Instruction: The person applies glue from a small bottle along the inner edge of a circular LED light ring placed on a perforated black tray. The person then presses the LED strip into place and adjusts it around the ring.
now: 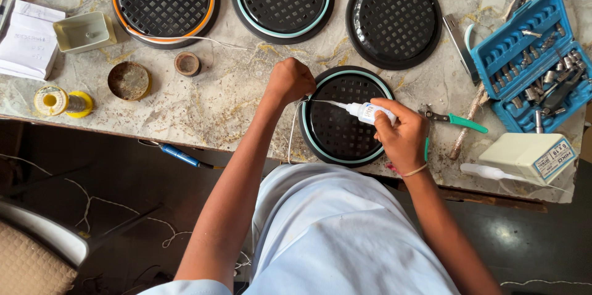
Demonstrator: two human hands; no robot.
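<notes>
Gripping a small white glue bottle (368, 112), the right hand (404, 136) points its thin nozzle toward nine o'clock, at the fisted left hand (290, 81) pinching a white wire (292, 137) on the round black grille's (343, 117) ten-o'clock rim. Nozzle tip nearly touches those fingers.

Glue bottle (365, 111) over round grille (343, 137)
</notes>
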